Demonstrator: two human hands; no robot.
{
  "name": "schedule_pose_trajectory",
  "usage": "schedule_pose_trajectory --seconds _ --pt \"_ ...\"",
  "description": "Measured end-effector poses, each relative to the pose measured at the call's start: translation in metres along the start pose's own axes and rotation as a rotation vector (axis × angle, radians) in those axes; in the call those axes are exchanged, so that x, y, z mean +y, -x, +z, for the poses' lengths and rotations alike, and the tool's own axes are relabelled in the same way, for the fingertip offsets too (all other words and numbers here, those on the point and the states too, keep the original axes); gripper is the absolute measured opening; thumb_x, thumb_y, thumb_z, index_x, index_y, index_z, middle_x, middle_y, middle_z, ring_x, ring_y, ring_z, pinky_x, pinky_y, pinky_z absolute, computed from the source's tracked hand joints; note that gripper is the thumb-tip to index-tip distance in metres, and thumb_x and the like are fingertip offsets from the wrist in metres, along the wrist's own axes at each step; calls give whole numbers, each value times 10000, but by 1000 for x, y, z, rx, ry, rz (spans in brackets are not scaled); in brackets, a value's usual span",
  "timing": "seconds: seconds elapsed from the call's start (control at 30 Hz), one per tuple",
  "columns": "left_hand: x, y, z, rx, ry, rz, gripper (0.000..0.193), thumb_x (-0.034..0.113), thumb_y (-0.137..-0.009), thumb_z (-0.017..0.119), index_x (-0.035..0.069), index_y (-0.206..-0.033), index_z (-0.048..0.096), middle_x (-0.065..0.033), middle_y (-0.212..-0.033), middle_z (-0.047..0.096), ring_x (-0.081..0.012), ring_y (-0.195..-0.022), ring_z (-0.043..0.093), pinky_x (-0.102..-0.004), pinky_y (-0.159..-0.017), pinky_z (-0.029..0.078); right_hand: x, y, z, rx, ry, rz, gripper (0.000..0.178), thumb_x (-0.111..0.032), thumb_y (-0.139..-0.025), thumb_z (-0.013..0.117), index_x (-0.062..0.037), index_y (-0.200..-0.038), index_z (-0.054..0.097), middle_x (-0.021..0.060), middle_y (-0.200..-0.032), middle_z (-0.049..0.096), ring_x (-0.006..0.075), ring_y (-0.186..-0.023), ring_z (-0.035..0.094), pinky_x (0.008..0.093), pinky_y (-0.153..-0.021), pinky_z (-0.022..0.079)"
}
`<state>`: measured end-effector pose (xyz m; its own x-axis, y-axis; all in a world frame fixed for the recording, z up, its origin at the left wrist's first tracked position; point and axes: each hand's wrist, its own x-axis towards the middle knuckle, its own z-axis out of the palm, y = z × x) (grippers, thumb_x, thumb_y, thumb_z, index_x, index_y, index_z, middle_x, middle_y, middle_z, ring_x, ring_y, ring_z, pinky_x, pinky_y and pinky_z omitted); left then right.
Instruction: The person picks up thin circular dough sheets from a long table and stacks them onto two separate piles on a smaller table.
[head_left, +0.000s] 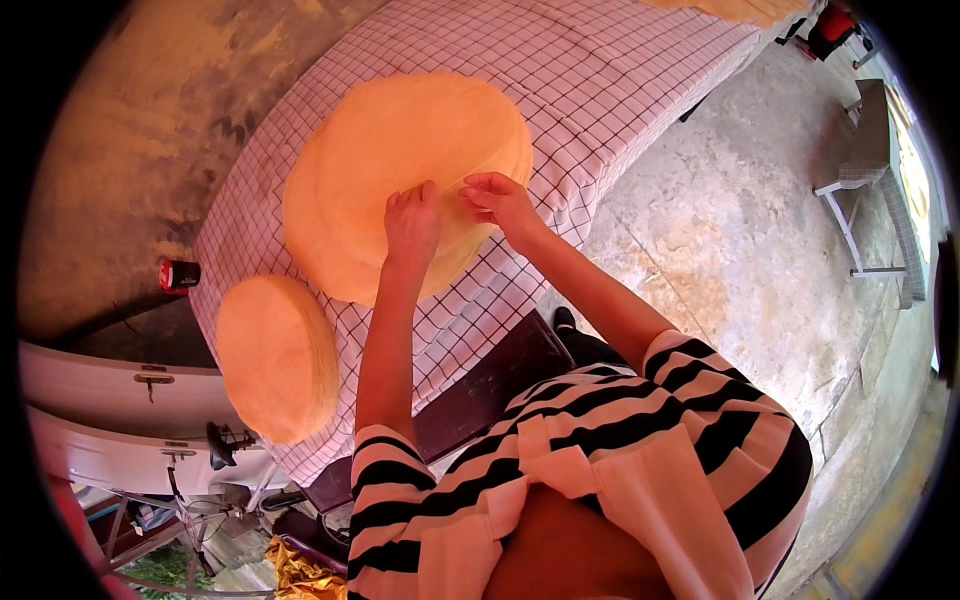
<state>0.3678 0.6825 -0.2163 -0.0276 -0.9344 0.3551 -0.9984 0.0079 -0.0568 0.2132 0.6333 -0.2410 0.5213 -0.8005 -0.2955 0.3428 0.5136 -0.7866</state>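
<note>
A broad, overlapping stack of thin, round, pale yellow-orange sheets (pixel 400 130) lies on a table under a checked cloth. My left hand (pixel 412 228) is over the near part of this stack, its fingers curled and pinched at a thin sheet, though the fingertips are partly hidden. Close to its right, my right hand (pixel 505 208) reaches over the stack's near right edge. Its fingers are stretched toward the left hand and stand apart. A sheet's edge runs between the two hands. To the left, nearer me, stands a smaller, neat stack of round sheets (pixel 270 355).
The checked tablecloth (pixel 590 110) drapes over the table's right edge. A dark bench (pixel 490 375) stands between me and the table. At left are a small red-and-black can (pixel 180 276) and pale doors (pixel 130 395). Another table (pixel 885 170) stands across the concrete floor at right.
</note>
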Motion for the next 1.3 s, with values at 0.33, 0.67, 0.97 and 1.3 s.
schedule_pose_trajectory --seconds 0.33,0.67,0.97,1.3 --pt "-19 -46 -80 331 -210 237 227 -1 -702 537 12 -928 556 -122 -946 621 -241 -910 594 -335 -718 463 24 -4 -56 107 -171 188 181 -104 -820 590 -4 -938 496 71 -839 575 167 -739 603 263 -623 481" --pt "2 54 17 130 -117 157 285 10 -709 550 -42 -989 536 -163 -1058 576 -290 -1020 549 -373 -781 441 20 7 -36 224 -46 -27 158 -83 -838 576 -17 -963 506 60 -852 594 161 -783 613 256 -683 497" --pt "7 59 13 150 -1 183 334 62 -740 579 -35 -1054 514 -186 -1087 558 -333 -1035 522 -418 -809 423 6 7 -20 224 -238 -31 218 -41 -844 553 33 -1024 453 122 -925 583 197 -831 608 287 -743 508" --pt "-36 -21 -64 381 -93 64 249 -32 -707 561 4 -954 567 -88 -844 637 -219 -810 603 -311 -661 461 22 -2 -48 258 -107 27 254 -69 -788 603 3 -984 459 102 -927 556 172 -798 573 273 -706 485"
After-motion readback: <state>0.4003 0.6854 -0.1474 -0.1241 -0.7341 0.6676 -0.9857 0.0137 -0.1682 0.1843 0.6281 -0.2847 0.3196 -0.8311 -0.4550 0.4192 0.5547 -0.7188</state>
